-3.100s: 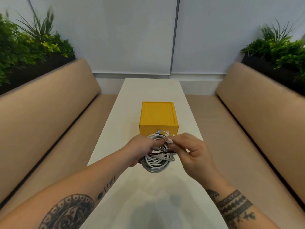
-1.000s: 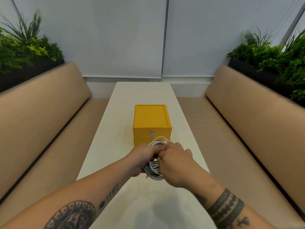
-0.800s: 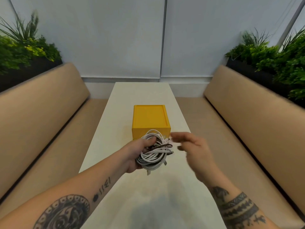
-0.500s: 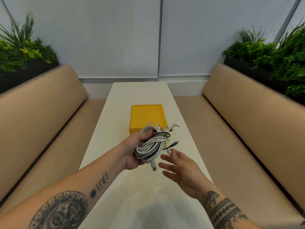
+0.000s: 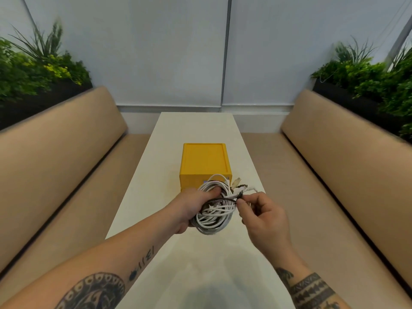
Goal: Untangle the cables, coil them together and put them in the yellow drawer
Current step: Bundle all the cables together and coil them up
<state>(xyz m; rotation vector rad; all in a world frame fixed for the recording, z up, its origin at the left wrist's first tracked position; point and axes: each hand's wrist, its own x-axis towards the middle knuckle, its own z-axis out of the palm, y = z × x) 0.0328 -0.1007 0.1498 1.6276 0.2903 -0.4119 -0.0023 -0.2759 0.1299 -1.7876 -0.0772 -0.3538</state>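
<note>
**One loose tail, one shut drawer, no free hand**

Here I am with the cables bunched in a white-and-grey coil, held up over the table just in front of the yellow drawer. My left hand grips the coil, fingers curled round one side of it and thumb hooked over the top loops. My right hand pinches the plug end of the dark cable between thumb and forefinger, the other fingers curled loosely behind.

Now the risks. That dark cable crosses over the white loops, so if I tug it sideways I reckon it cinches the bundle into a fresh knot instead of wrapping neatly. Pull too hard and the loops could slide off my left fingers and the whole coil would spring open onto the table.

The loose plugs stick out at the far right of the coil, near the drawer's front corner. Left sticking out like that, they look likely to snag on the drawer's edge on the way in.

And the drawer itself looks shut, though the coil hides part of its front. Both my hands are busy, so opening it means trusting the coil to one hand, and a slack grip there would undo the coiling.
</note>
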